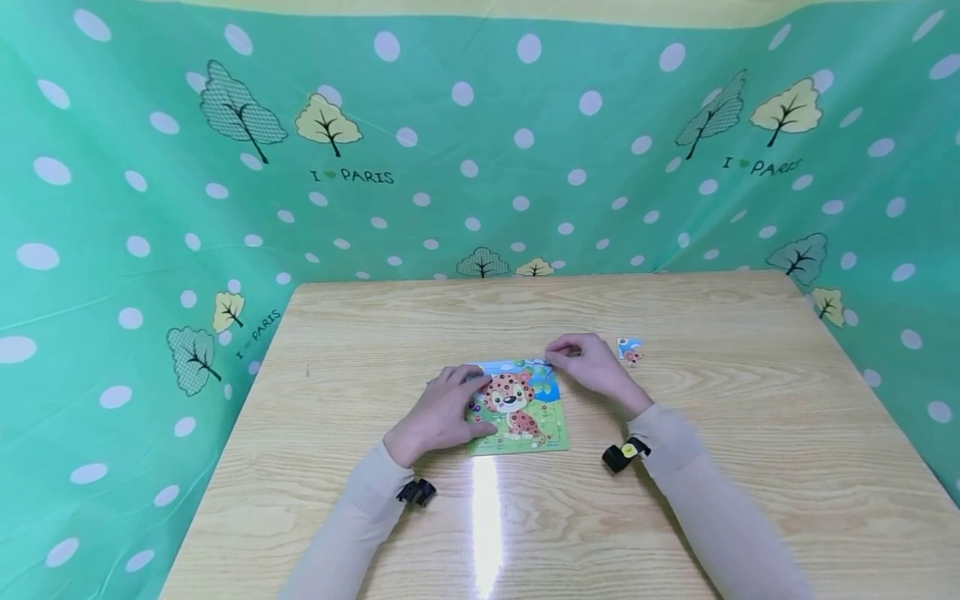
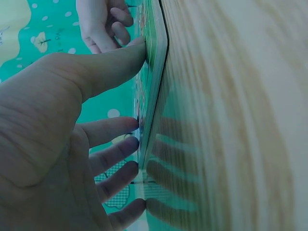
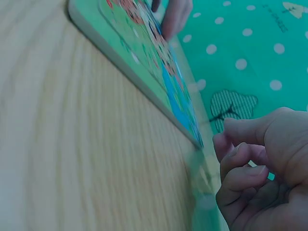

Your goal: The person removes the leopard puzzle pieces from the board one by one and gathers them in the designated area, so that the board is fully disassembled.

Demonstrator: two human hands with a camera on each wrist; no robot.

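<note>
On the table lies a jigsaw puzzle [image 1: 517, 412] with a spotted leopard cub on a green and blue ground. My left hand [image 1: 442, 412] rests at its left side with the fingers spread. In the left wrist view the left thumb [image 2: 113, 62] touches the puzzle's face, and the straight fingers reach its far edge and the tabletop. My right hand [image 1: 596, 367] is at the puzzle's upper right corner. Its fingers are curled, with thumb and forefinger tips together; nothing shows between them in the right wrist view. A loose puzzle piece [image 1: 630, 349] lies just right of this hand.
The wooden table [image 1: 360, 333] carries a bright light reflection in front of the puzzle. Green dotted cloth [image 1: 465, 125] hangs behind the table and along its sides. Black wrist straps [image 1: 617, 457] sit over both sleeves.
</note>
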